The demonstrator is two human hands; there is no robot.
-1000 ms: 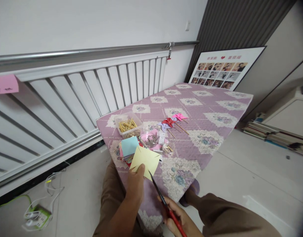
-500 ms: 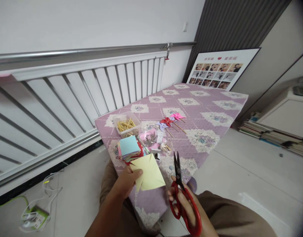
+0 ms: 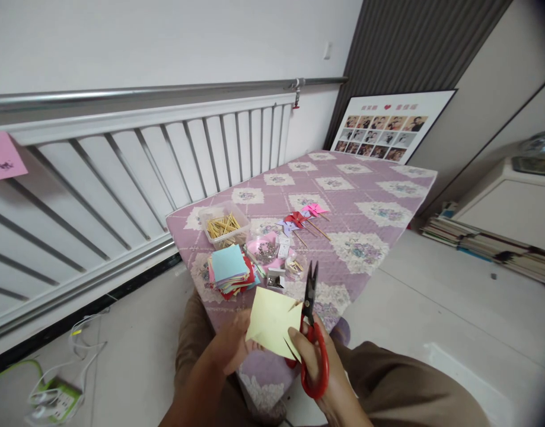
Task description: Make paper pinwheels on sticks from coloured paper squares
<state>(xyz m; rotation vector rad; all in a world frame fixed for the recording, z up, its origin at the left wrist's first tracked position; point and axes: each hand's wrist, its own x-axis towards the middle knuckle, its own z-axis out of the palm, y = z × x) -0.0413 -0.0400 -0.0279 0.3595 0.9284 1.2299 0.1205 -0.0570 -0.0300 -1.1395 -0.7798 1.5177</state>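
Note:
A pale yellow paper square [image 3: 272, 320] with slits cut in at its corners is in front of me, above the table's near corner. My right hand [image 3: 319, 356] is closed round the red-handled scissors [image 3: 311, 296], and its thumb presses on the square's right edge. The scissor blades point up and away, slightly apart. At the square's left edge is my left hand [image 3: 234, 341], somewhat blurred, its thumb off the paper and its fingers partly beneath it; it looks open.
Beyond the square lie a stack of coloured paper squares [image 3: 230, 264], a tub of wooden sticks [image 3: 223, 227], a small box of pins [image 3: 276, 279] and a round clear container [image 3: 295, 265]. Finished pinwheels [image 3: 299, 219] rest farther back on the purple tablecloth [image 3: 294, 178]. A radiator [image 3: 165, 172] lines the left.
The yellow square has turned and shifted towards the right hand, whose thumb now pins it. My left thumb has come off the paper. The scissors have moved left, up to the square.

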